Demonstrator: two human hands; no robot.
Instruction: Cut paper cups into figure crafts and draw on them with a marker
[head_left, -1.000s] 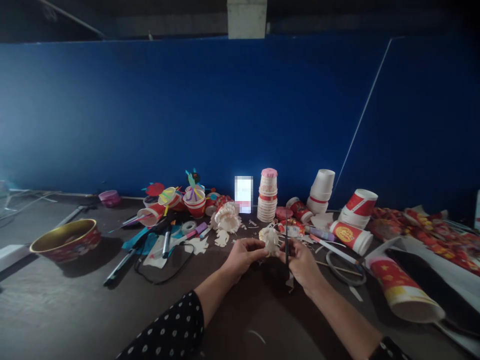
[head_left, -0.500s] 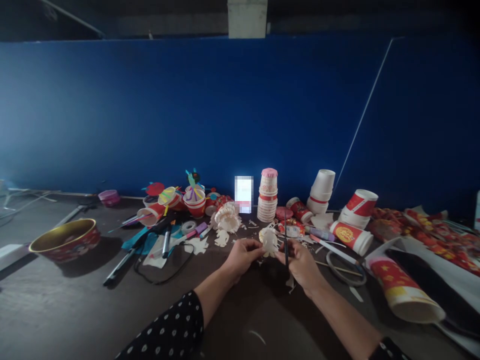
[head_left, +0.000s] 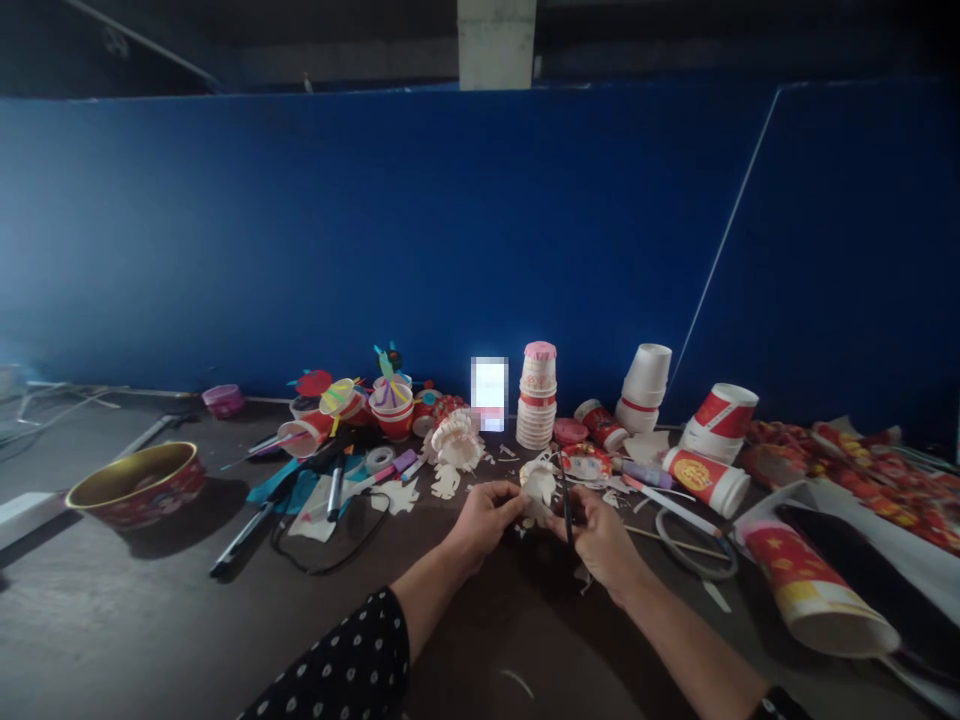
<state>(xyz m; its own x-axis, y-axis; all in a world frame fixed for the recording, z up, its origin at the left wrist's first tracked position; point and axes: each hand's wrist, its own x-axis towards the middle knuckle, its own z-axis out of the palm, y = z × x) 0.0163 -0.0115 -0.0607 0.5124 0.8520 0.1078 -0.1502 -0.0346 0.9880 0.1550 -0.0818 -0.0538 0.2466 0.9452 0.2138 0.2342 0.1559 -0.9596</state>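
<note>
My left hand (head_left: 491,515) pinches the left edge of a cut white paper piece (head_left: 538,490), which has a scalloped, irregular outline. In my right hand (head_left: 600,535) is a pair of dark scissors (head_left: 566,505), seen nearly edge-on with the blades pointing up, close to the paper's right side. The right fingertips reach the paper's lower right edge. How far the blades are apart I cannot make out. Just beyond the hands lie more white paper cutouts (head_left: 447,481) and a frilled cut paper cup (head_left: 457,440).
A stack of paper cups (head_left: 535,415) stands behind the hands, beside a lit, blurred screen (head_left: 490,390). At left are a gold-rimmed bowl (head_left: 139,490), markers and decorated cups (head_left: 393,412). Red cups (head_left: 705,480), a cable loop (head_left: 694,550) and a dark phone-like slab (head_left: 862,570) lie right.
The paper has turned and tilted between my hands. The scissors have shifted slightly left, nearer the paper. The whole view has moved a little.
</note>
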